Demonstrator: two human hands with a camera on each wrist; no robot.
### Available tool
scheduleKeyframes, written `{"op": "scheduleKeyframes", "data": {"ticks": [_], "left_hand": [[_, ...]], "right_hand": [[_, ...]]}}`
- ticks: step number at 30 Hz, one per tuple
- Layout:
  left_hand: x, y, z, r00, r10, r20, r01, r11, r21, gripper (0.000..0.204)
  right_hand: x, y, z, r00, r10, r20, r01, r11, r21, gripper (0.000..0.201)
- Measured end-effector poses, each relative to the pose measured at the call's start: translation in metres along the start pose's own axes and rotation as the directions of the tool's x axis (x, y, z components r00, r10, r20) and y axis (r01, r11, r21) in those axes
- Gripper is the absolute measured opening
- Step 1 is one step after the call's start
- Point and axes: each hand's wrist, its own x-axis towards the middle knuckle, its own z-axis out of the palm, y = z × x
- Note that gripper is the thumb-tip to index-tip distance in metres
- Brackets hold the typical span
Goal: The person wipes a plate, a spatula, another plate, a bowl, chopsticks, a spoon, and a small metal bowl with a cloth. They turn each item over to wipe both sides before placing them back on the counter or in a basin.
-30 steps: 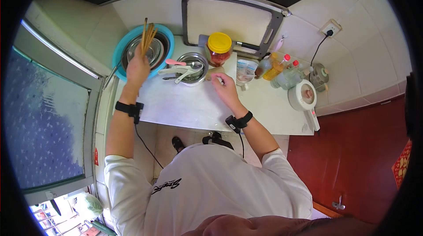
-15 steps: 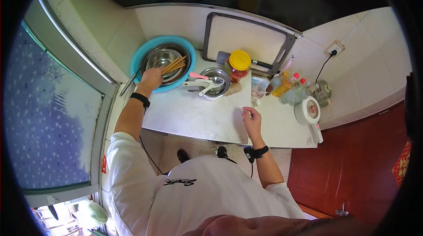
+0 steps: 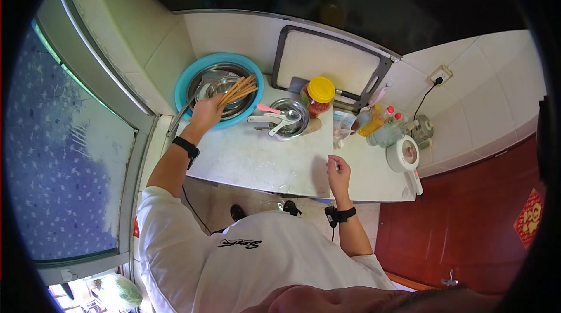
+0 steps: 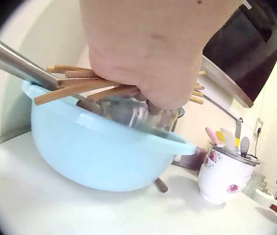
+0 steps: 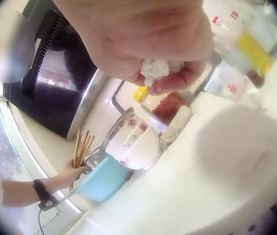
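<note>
My left hand point(image 3: 205, 115) grips a bunch of wooden chopsticks point(image 3: 239, 90) above the near rim of a light blue basin point(image 3: 182, 88). Inside the basin sit steel bowls point(image 3: 221, 84), partly hidden by the hand and chopsticks. In the left wrist view the chopsticks point(image 4: 74, 89) stick out on both sides of the fist. My right hand point(image 3: 339, 177) is over the front of the counter, its curled fingers holding a crumpled white tissue point(image 5: 155, 70). Between the hands stands a flower-patterned white bowl point(image 4: 224, 177) with a steel bowl and spoons point(image 3: 285, 115) on top.
A jar with a yellow lid point(image 3: 321, 90) stands behind the spoons, before a cutting board point(image 3: 324, 59) leaning on the wall. Bottles point(image 3: 383, 126) and a white lidded pot point(image 3: 403, 155) occupy the right side. A metal handle point(image 3: 181, 115) juts over the basin's left rim.
The chopsticks have gone from nearly upright to slanting low over the basin, still in my left hand. My right hand has moved away from the spoon bowl toward the counter's front right.
</note>
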Motion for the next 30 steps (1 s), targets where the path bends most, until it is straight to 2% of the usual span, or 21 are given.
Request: {"op": "scheduleKeyframes", "data": {"ticks": [6, 9, 11, 12, 14, 15, 17, 18, 19, 21, 22, 23, 25, 28, 30], "left_hand": [[-0.004, -0.034, 0.006, 0.994, -0.042, -0.097, 0.046, 0.998, 0.045, 0.021], [0.003, -0.044, 0.010, 0.996, -0.044, -0.079, 0.053, 0.992, 0.111, 0.024], [0.004, -0.042, 0.011, 0.999, 0.051, 0.019, -0.053, 0.995, 0.080, 0.027], [0.002, -0.036, 0.007, 0.998, 0.051, 0.023, -0.053, 0.995, 0.079, 0.027], [0.001, -0.024, -0.002, 0.997, 0.036, -0.064, -0.035, 0.999, 0.008, 0.029], [0.001, -0.020, -0.002, 0.998, 0.039, -0.056, -0.039, 0.999, 0.007, 0.029], [0.004, -0.012, -0.001, 0.975, -0.076, -0.210, 0.064, 0.996, -0.062, 0.031], [0.006, 0.001, -0.008, 0.987, -0.128, -0.099, 0.120, 0.989, -0.082, 0.033], [0.008, 0.007, -0.004, 0.988, -0.125, -0.093, 0.117, 0.990, -0.082, 0.033], [0.011, 0.018, 0.005, 0.992, -0.106, 0.066, 0.103, 0.993, 0.049, 0.032], [0.013, 0.025, 0.008, 0.983, -0.113, 0.143, 0.106, 0.993, 0.057, 0.031], [0.014, 0.030, 0.013, 0.983, -0.112, 0.147, 0.105, 0.993, 0.056, 0.031], [0.018, 0.037, 0.024, 0.957, -0.208, 0.203, 0.178, 0.972, 0.155, 0.034], [0.024, 0.041, 0.035, 0.931, -0.280, 0.234, 0.228, 0.947, 0.228, 0.033], [0.028, 0.044, 0.036, 0.923, -0.293, 0.250, 0.230, 0.940, 0.251, 0.035]], "right_hand": [[-0.002, 0.009, -0.002, 0.999, 0.040, 0.015, -0.040, 0.999, -0.003, 0.019], [-0.003, 0.012, 0.001, 0.998, 0.049, 0.029, -0.048, 0.999, -0.007, 0.019], [-0.003, 0.014, 0.002, 0.998, 0.045, 0.032, -0.045, 0.999, -0.012, 0.019], [-0.003, 0.013, 0.002, 0.999, 0.029, 0.039, -0.029, 0.999, -0.014, 0.019], [-0.003, 0.011, 0.002, 0.999, 0.021, 0.040, -0.020, 1.000, -0.012, 0.019], [-0.003, 0.011, 0.001, 0.999, 0.019, 0.038, -0.018, 1.000, -0.017, 0.019], [-0.002, 0.012, 0.000, 0.999, 0.021, 0.031, -0.020, 1.000, -0.022, 0.019], [-0.002, 0.014, -0.001, 0.999, 0.032, 0.026, -0.031, 0.999, -0.025, 0.019], [-0.001, 0.016, -0.001, 0.999, 0.043, 0.020, -0.043, 0.999, -0.029, 0.019], [-0.002, 0.020, -0.001, 0.999, 0.036, 0.018, -0.036, 0.999, -0.026, 0.019], [-0.002, 0.022, -0.001, 1.000, 0.020, 0.023, -0.020, 1.000, -0.020, 0.019], [-0.003, 0.023, -0.002, 1.000, 0.023, 0.020, -0.023, 1.000, -0.021, 0.019], [-0.004, 0.021, -0.002, 0.999, 0.031, 0.021, -0.031, 0.999, -0.018, 0.019], [-0.006, 0.023, -0.005, 0.999, 0.033, 0.013, -0.034, 0.999, 0.011, 0.019], [-0.007, 0.025, -0.009, 1.000, 0.026, 0.007, -0.026, 1.000, 0.016, 0.019]]}}
